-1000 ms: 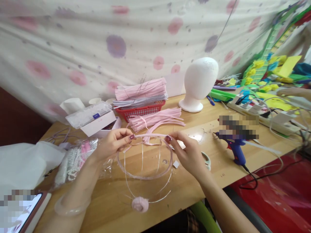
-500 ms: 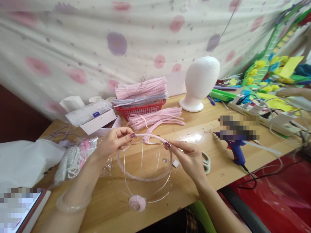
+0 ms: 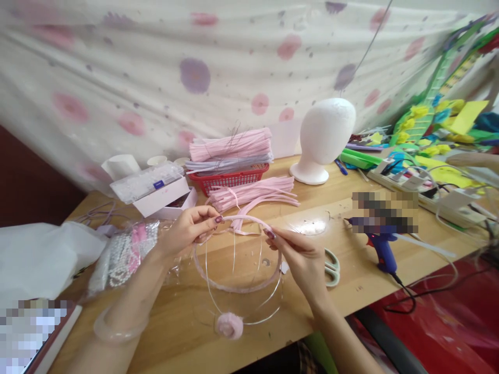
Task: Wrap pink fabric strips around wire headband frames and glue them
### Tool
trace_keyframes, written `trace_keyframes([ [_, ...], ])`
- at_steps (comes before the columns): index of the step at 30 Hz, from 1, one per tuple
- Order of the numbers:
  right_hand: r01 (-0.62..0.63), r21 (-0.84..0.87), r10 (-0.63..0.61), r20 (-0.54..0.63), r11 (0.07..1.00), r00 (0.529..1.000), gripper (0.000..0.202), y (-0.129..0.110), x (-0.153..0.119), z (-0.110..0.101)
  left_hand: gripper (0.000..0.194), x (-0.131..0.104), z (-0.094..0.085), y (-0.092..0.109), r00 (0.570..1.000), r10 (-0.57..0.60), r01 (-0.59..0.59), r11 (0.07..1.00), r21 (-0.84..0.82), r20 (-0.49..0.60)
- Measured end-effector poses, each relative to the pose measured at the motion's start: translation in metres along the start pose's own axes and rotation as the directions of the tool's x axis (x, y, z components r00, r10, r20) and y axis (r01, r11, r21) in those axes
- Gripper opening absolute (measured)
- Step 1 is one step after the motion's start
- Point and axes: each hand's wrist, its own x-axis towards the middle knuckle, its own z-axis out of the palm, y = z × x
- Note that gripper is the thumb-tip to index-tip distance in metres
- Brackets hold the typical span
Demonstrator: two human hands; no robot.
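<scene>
A pink-wrapped wire hoop [image 3: 238, 289] is held above the table, its far rim raised. Fingers and thumb of my left hand [image 3: 187, 228] pinch that rim on the left. On the right, my right hand [image 3: 302, 259] pinches it the same way. Thin clear or silvery wires curve from the hoop toward a fuzzy pink ball [image 3: 230, 325] at the near side; where they join is hard to make out. Just behind the hoop lies a bundle of pink pipe cleaners [image 3: 257, 195]. Scissors with pale green handles [image 3: 331, 267] lie beside my right hand, partly hidden by it.
A blue glue gun [image 3: 382, 249] with a cord lies on the right, near a power strip [image 3: 424, 192]. Behind stand a white foam head [image 3: 327, 132] and a red basket [image 3: 234, 181]. Bagged beads [image 3: 125, 254] lie left. Another person's hand [image 3: 473, 160] shows far right.
Both hands and the hoop sit slightly farther right in view, as does most of the scene. The grip on the rim looks the same.
</scene>
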Motion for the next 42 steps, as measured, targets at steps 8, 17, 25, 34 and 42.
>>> trace_keyframes([
  [8,-0.204,0.24,0.17,0.156,0.949,0.973,0.014,-0.006,0.012,-0.008,0.029,-0.015,0.005,0.008,1.0,0.024,-0.025,0.997,0.077,0.011],
  [17,-0.455,0.364,0.268,0.461,0.812,0.846,0.022,-0.015,0.004,-0.002,0.014,-0.058,0.002,-0.002,0.923,0.383,-0.375,0.913,0.158,-0.026],
  [25,-0.52,0.378,0.197,0.631,0.766,0.75,0.008,-0.018,0.001,-0.003,0.022,-0.086,0.01,0.011,0.934,0.347,-0.315,0.913,0.26,-0.086],
  [34,-0.486,0.36,0.139,0.674,0.797,0.726,0.007,-0.02,-0.002,-0.005,0.017,-0.1,0.037,0.025,0.918,0.393,-0.33,0.831,0.447,-0.053],
  [42,-0.472,0.364,0.111,0.686,0.803,0.719,0.005,-0.018,-0.007,-0.007,0.014,-0.105,0.042,0.031,0.921,0.38,-0.297,0.825,0.481,-0.083],
])
